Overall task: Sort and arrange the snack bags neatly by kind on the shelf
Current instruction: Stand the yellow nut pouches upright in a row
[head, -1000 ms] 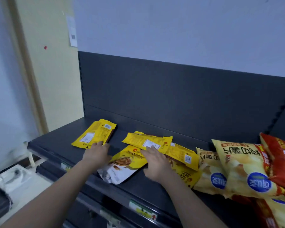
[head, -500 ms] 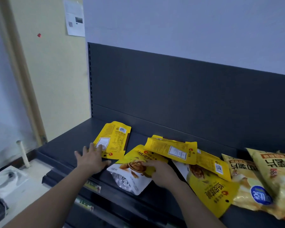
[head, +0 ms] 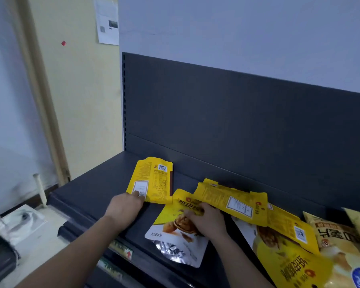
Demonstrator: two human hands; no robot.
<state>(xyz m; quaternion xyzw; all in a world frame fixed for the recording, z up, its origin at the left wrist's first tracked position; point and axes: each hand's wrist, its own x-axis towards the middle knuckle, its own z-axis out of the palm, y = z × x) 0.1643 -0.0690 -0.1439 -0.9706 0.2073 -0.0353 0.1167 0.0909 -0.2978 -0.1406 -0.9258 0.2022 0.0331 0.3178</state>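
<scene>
Several yellow walnut snack pouches lie on the dark shelf. One pouch lies back side up at the left, apart from the rest; my left hand rests at its near edge, fingertips touching its white label. A face-up pouch with a white and silver bottom lies in the middle, and my right hand lies on it with fingers curled over its walnut picture. Another back-side-up pouch overlaps it from the right. More yellow pouches lie further right.
Pale chip bags lie at the far right of the shelf. The dark back panel rises behind the shelf. Price-tag rails run along the front edge. A floor with a white object lies below left.
The view has swung left. My left hand has shifted onto the lone left pouch's near edge. My right hand stays on the face-up pouch.
</scene>
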